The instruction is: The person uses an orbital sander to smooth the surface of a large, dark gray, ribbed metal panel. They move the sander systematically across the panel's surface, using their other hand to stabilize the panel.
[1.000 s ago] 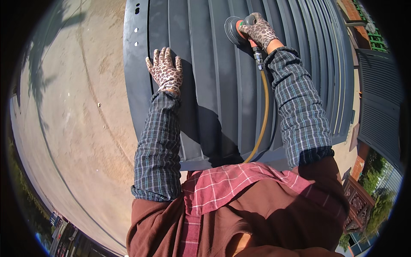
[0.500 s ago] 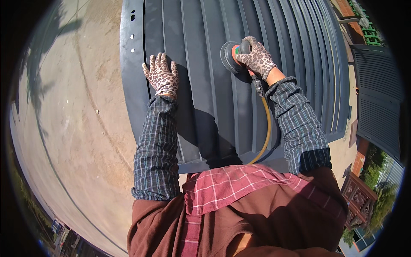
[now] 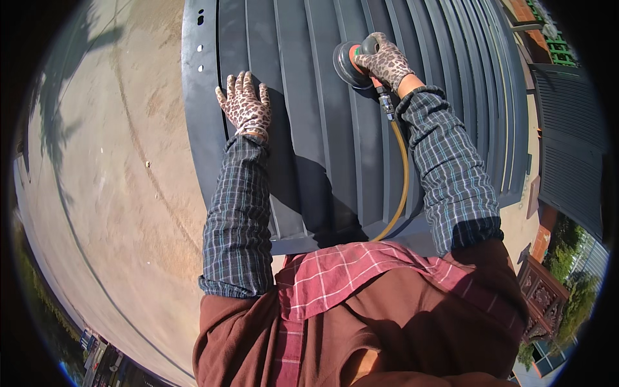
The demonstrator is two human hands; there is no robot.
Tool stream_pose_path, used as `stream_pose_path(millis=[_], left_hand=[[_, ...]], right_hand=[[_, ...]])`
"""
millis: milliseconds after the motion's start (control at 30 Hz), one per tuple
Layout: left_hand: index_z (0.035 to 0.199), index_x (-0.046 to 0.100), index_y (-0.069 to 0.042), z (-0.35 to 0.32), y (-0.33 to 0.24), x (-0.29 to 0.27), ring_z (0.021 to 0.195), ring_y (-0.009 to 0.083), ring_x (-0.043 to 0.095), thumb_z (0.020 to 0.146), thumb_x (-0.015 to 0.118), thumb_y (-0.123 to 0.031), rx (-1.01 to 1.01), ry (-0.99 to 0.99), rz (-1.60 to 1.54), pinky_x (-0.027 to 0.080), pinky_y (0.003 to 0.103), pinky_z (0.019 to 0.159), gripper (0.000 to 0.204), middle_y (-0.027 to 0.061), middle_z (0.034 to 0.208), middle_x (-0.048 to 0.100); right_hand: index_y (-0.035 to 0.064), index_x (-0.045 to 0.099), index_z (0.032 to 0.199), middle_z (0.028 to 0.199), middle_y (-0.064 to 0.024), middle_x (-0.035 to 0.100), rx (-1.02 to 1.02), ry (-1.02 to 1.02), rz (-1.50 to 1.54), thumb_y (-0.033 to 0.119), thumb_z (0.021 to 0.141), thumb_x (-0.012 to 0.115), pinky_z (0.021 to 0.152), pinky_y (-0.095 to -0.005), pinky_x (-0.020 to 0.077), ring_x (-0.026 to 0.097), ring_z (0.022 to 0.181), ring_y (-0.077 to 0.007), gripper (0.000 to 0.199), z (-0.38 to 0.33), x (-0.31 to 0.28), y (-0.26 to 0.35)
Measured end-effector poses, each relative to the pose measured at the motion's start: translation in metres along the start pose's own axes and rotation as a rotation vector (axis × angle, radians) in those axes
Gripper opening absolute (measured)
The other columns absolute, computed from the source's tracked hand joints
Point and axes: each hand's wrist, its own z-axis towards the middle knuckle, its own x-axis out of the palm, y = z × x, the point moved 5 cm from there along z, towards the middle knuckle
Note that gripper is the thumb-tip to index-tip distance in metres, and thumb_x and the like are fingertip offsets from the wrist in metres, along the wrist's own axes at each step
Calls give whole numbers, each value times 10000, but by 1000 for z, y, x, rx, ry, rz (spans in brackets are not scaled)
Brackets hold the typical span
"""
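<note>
A large dark grey ribbed metal panel (image 3: pixel 335 148) spreads out in front of me. My right hand (image 3: pixel 387 62), in a leopard-print glove, grips the top of an air sander (image 3: pixel 369 46). The sander's round dark pad (image 3: pixel 348 66) sits tilted against the panel's ribs. From its handle a yellow air hose (image 3: pixel 404 174) curves down toward my apron. My left hand (image 3: pixel 246 106), gloved alike, lies flat with fingers spread near the panel's left edge, holding nothing. Plaid sleeve covers wrap both forearms.
The panel's left border strip (image 3: pixel 201 97) has several small holes. Beyond it stretches a pale concrete floor (image 3: pixel 129 193) with a long crack. At the right lie another dark corrugated panel (image 3: pixel 570 142) and a carved reddish-brown piece (image 3: pixel 541 300). My shadow (image 3: pixel 319 200) falls across the near ribs.
My right hand and the sander have moved away from me, up along the ribs. The left hand has slid slightly farther forward on the panel.
</note>
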Motion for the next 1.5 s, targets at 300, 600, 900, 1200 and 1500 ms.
stream_pose_path(millis=[300, 600, 900, 1200, 1500], left_hand=[[1504, 527, -113, 16, -3, -3, 1519, 289, 359, 1007, 602, -457, 8, 172, -546, 77, 508, 1293, 610, 90, 1560, 517], [1449, 563, -74, -51, 29, 43, 1468, 346, 402, 935, 700, -347, 8, -164, -397, 213, 490, 1270, 598, 153, 1525, 515], [1481, 526, -83, -51, 1, 30, 1514, 349, 328, 950, 657, -371, 86, -186, -226, 166, 524, 1280, 618, 164, 1591, 437], [1510, 493, -81, -58, -12, 14, 1517, 348, 327, 973, 617, -377, 70, -165, -142, 163, 521, 1276, 625, 167, 1596, 431], [1544, 447, -86, -65, -14, 5, 1540, 341, 282, 1009, 573, -381, 57, -78, -120, 131, 516, 1288, 624, 166, 1624, 391]], right_hand=[[206, 470, 1483, 1423, -210, 518, 88, 24, -67, 348, 865, 806, 1162, -465, 471, 556, 1335, -404, 718, -101, 15, -60], [154, 510, 1446, 1381, -179, 607, -21, -151, 243, 277, 817, 834, 1105, -446, 499, 612, 1279, -353, 718, -105, 8, -79], [141, 522, 1439, 1418, -186, 573, 31, -178, 176, 232, 826, 837, 1142, -443, 472, 570, 1325, -362, 695, -106, 43, -59], [123, 479, 1483, 1476, -198, 501, 67, -135, 124, 248, 848, 822, 1173, -424, 447, 528, 1369, -357, 733, -89, 49, -62], [136, 432, 1543, 1532, -214, 461, 108, -83, 92, 250, 922, 738, 1204, -467, 431, 492, 1415, -396, 701, -27, 18, -24]])
